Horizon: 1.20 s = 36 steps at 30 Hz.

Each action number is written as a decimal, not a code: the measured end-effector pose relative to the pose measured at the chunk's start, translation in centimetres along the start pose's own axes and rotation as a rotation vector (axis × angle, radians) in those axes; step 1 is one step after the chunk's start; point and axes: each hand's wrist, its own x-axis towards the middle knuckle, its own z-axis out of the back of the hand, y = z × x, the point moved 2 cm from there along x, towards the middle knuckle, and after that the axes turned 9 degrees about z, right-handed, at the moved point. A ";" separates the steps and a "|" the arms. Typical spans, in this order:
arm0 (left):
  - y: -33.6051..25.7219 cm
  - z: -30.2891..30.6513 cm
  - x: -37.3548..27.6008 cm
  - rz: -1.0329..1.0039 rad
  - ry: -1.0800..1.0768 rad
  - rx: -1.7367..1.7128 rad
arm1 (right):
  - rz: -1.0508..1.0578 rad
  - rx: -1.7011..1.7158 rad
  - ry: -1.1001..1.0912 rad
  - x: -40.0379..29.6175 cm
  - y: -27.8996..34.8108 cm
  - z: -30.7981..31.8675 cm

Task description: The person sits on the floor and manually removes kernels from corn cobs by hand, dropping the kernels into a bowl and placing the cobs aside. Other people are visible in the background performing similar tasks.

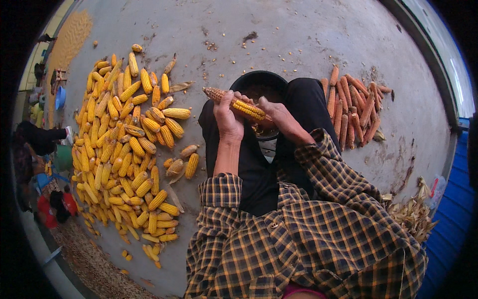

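A partly shelled ear of corn (249,109) is held over a dark bucket (257,75) between my knees. Its left end is bare cob, while rows of yellow kernels remain toward the right end. My left hand (228,121) wraps around the middle of the ear. At the kernel-bearing end is my right hand (284,119), thumb on top against the kernels; its other fingers are largely hidden beneath. Loose material shows dimly inside the bucket, partly covered by my hands.
Left of me lies a large heap of unshelled corn ears (123,157). Stripped reddish cobs (354,108) are piled on the right, with dry husks (410,215) nearer me. Scattered kernels dot the concrete floor (317,22). Another person's dark-clothed leg (43,137) appears at far left.
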 end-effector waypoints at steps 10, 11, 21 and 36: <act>0.9 -0.3 -0.1 0.000 -0.084 0.169 | 0.062 -0.099 -0.131 -0.4 -1.6 -0.3; 0.9 -0.3 -0.2 -0.012 -0.102 0.207 | 0.004 -0.046 -0.121 -0.5 -1.4 -0.2; 0.9 0.0 -0.3 0.047 -0.055 0.207 | 0.148 -0.088 -0.020 0.2 -1.8 -0.9; 1.9 0.6 0.1 0.139 -0.029 0.349 | 0.063 0.043 0.073 0.2 -1.8 -1.0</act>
